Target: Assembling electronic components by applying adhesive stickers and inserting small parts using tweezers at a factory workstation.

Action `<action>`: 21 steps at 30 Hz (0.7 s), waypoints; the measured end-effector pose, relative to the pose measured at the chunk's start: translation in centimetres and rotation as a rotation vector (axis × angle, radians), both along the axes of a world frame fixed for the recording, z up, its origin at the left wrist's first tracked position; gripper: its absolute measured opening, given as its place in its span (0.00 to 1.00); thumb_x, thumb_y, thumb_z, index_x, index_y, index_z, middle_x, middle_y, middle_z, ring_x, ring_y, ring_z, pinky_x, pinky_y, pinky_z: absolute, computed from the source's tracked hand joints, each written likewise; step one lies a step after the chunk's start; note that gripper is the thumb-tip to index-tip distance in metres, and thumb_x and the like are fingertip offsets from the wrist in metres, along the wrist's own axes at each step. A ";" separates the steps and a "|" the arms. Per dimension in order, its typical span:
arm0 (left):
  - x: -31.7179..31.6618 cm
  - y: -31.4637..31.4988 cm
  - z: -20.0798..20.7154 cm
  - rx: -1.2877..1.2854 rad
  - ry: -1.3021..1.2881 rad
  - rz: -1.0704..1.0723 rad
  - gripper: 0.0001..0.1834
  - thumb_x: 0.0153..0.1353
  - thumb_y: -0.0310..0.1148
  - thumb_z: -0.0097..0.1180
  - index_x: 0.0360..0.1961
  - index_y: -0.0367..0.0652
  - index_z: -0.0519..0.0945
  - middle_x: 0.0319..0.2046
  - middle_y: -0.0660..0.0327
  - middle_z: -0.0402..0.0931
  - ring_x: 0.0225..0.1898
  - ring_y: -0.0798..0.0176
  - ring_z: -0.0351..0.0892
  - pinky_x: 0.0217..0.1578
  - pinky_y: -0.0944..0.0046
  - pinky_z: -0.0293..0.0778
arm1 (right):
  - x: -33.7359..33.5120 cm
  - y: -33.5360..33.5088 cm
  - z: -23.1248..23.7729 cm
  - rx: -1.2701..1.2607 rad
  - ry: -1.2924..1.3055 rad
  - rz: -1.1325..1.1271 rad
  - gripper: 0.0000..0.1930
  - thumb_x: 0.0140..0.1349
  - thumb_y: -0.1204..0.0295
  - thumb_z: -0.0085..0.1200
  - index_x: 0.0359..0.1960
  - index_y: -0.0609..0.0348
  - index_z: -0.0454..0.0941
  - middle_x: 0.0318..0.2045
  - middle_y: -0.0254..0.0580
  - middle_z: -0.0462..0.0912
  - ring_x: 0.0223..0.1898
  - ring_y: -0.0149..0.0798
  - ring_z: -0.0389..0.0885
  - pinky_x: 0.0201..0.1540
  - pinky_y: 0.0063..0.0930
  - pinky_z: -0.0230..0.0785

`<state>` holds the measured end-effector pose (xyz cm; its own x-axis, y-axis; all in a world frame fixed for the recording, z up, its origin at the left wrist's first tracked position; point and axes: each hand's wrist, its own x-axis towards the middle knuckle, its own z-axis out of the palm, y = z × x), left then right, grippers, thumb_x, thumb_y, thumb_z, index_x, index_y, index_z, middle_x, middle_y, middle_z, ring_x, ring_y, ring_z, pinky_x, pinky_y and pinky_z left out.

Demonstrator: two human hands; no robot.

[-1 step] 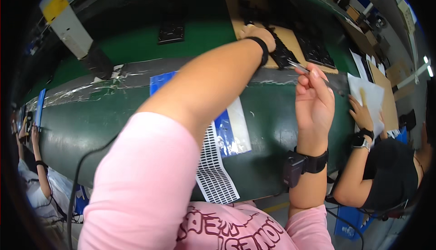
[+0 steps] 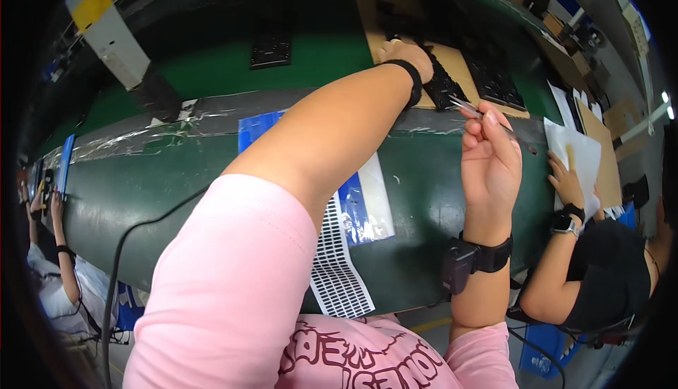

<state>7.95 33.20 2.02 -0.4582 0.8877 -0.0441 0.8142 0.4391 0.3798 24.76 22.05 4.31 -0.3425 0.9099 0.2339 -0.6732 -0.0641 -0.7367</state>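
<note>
My right hand (image 2: 491,142) pinches a pair of metal tweezers (image 2: 466,105), tips toward the near end of a black moulded panel (image 2: 443,86). That panel lies on a cardboard sheet (image 2: 462,62). Stretched far forward, my left hand (image 2: 405,58) is at the panel's far left side, fingers curled. What they grip is hidden. Beneath my left forearm lie a sheet of small black labels (image 2: 342,276) and blue-and-clear plastic film (image 2: 353,212). Another black panel (image 2: 494,84) rests to the right on the cardboard.
A separate black panel (image 2: 270,51) sits on the green conveyor belt (image 2: 212,64). A grey post (image 2: 120,53) stands at left. Right of me, a co-worker's hand (image 2: 567,177) rests on white paper (image 2: 583,145). Other people's hands show at far left. A black cable (image 2: 134,226) crosses the left side.
The whole view shifts very slightly. Both hands keep almost the same places, the tweezers still in my right hand.
</note>
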 end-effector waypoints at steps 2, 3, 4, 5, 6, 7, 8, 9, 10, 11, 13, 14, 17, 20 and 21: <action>-3.3 0.7 -0.3 0.159 0.144 -0.091 0.18 0.50 0.39 0.45 0.37 0.40 0.78 0.41 0.50 0.73 0.46 0.52 0.70 0.43 0.56 0.66 | -1.3 -1.3 0.5 0.012 -0.017 0.060 0.09 0.55 0.79 0.47 0.37 0.71 0.71 0.31 0.49 0.76 0.29 0.30 0.73 0.30 0.17 0.66; -4.4 0.4 0.3 0.198 0.192 -0.217 0.17 0.49 0.39 0.46 0.33 0.37 0.79 0.35 0.49 0.76 0.41 0.52 0.75 0.39 0.57 0.70 | -1.5 -1.8 0.4 0.015 -0.046 0.078 0.09 0.55 0.80 0.46 0.37 0.71 0.71 0.32 0.50 0.76 0.30 0.30 0.74 0.32 0.17 0.68; -4.8 -0.8 1.9 0.233 0.216 -0.283 0.16 0.47 0.38 0.48 0.29 0.35 0.79 0.32 0.48 0.76 0.36 0.53 0.76 0.36 0.59 0.71 | -1.4 -2.0 0.0 0.012 -0.048 0.139 0.09 0.55 0.81 0.46 0.38 0.72 0.71 0.34 0.51 0.76 0.31 0.31 0.76 0.35 0.18 0.70; -5.8 -2.8 3.9 0.269 0.242 -0.338 0.15 0.46 0.37 0.49 0.25 0.33 0.79 0.28 0.47 0.76 0.31 0.54 0.78 0.33 0.60 0.72 | -1.9 -2.6 -0.4 0.011 -0.084 0.165 0.10 0.54 0.81 0.47 0.38 0.71 0.71 0.35 0.51 0.77 0.30 0.31 0.76 0.35 0.19 0.70; -7.6 -4.5 5.1 0.307 0.112 -0.296 0.15 0.46 0.36 0.51 0.26 0.33 0.78 0.28 0.48 0.77 0.31 0.56 0.78 0.32 0.60 0.73 | -2.8 -3.8 -0.5 0.018 -0.140 0.221 0.10 0.54 0.80 0.48 0.38 0.71 0.71 0.34 0.50 0.77 0.30 0.31 0.76 0.34 0.19 0.70; -9.3 -5.8 6.0 0.347 -0.022 -0.260 0.14 0.45 0.35 0.53 0.26 0.32 0.78 0.28 0.49 0.77 0.30 0.57 0.78 0.31 0.59 0.73 | -3.5 -5.0 -0.6 0.025 -0.199 0.266 0.09 0.53 0.80 0.49 0.37 0.70 0.72 0.33 0.49 0.77 0.30 0.31 0.76 0.34 0.19 0.70; -10.6 -7.8 6.6 0.369 -0.105 -0.326 0.16 0.52 0.36 0.48 0.30 0.31 0.77 0.31 0.46 0.76 0.32 0.55 0.78 0.35 0.60 0.74 | -3.9 -6.0 -0.9 0.046 -0.269 0.322 0.09 0.53 0.80 0.50 0.36 0.70 0.72 0.33 0.49 0.78 0.29 0.30 0.76 0.34 0.19 0.70; -10.5 -10.2 7.8 0.372 -0.410 -0.222 0.11 0.54 0.31 0.45 0.31 0.32 0.74 0.30 0.51 0.75 0.28 0.59 0.76 0.31 0.62 0.74 | -4.0 -6.0 -1.6 0.072 -0.342 0.378 0.09 0.52 0.79 0.51 0.35 0.70 0.73 0.32 0.48 0.78 0.29 0.30 0.76 0.33 0.19 0.70; -10.5 -13.1 8.9 0.360 -0.712 -0.114 0.06 0.57 0.25 0.43 0.32 0.34 0.71 0.28 0.55 0.74 0.25 0.62 0.74 0.27 0.63 0.74 | -4.3 -6.7 -1.9 0.043 -0.388 0.397 0.08 0.51 0.78 0.52 0.34 0.69 0.73 0.29 0.45 0.78 0.27 0.29 0.76 0.32 0.18 0.70; -11.8 -15.5 9.0 0.437 -1.017 -0.061 0.06 0.56 0.26 0.44 0.30 0.34 0.71 0.26 0.55 0.73 0.24 0.60 0.74 0.27 0.62 0.73 | -4.8 -7.5 -2.1 0.062 -0.442 0.427 0.07 0.51 0.78 0.53 0.32 0.69 0.74 0.27 0.42 0.78 0.26 0.27 0.75 0.30 0.17 0.69; -13.2 -20.6 8.9 0.529 -1.470 0.127 0.10 0.56 0.30 0.47 0.32 0.31 0.71 0.27 0.54 0.73 0.28 0.59 0.74 0.35 0.60 0.74 | -5.8 -8.2 -2.7 0.159 -0.566 0.396 0.07 0.50 0.78 0.53 0.30 0.69 0.74 0.24 0.40 0.77 0.24 0.26 0.74 0.26 0.15 0.67; -13.3 -23.0 8.1 0.492 -1.664 0.009 0.12 0.56 0.30 0.46 0.35 0.30 0.72 0.30 0.52 0.76 0.29 0.58 0.78 0.33 0.60 0.76 | -6.2 -8.2 -2.9 0.144 -0.579 0.388 0.07 0.50 0.78 0.53 0.30 0.69 0.74 0.24 0.40 0.77 0.24 0.26 0.74 0.26 0.15 0.67; -13.4 -29.2 5.8 0.656 -1.774 0.075 0.22 0.62 0.30 0.37 0.51 0.22 0.55 0.50 0.38 0.60 0.50 0.49 0.67 0.46 0.56 0.72 | -7.8 -8.1 -2.7 0.118 -0.639 0.327 0.06 0.49 0.77 0.53 0.27 0.68 0.74 0.21 0.39 0.76 0.21 0.24 0.73 0.20 0.13 0.64; -11.0 -34.5 4.5 0.810 -1.733 0.208 0.17 0.61 0.31 0.39 0.47 0.28 0.64 0.44 0.47 0.68 0.43 0.57 0.72 0.41 0.59 0.73 | -8.6 -8.3 -2.9 0.066 -0.621 0.342 0.05 0.49 0.78 0.53 0.28 0.67 0.73 0.21 0.40 0.76 0.20 0.23 0.72 0.19 0.12 0.63; -10.6 -35.5 3.9 0.830 -1.727 0.248 0.15 0.59 0.32 0.43 0.43 0.32 0.69 0.38 0.54 0.74 0.38 0.61 0.75 0.40 0.64 0.74 | -8.6 -8.3 -3.2 0.043 -0.622 0.304 0.05 0.49 0.79 0.52 0.28 0.66 0.72 0.21 0.40 0.76 0.19 0.23 0.72 0.18 0.11 0.62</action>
<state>-2.60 -2.30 5.87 -0.4866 0.8539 -0.1843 -0.6549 -0.2170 0.7239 16.15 13.77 1.15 -0.6630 0.7466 -0.0548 -0.0821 -0.1452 -0.9860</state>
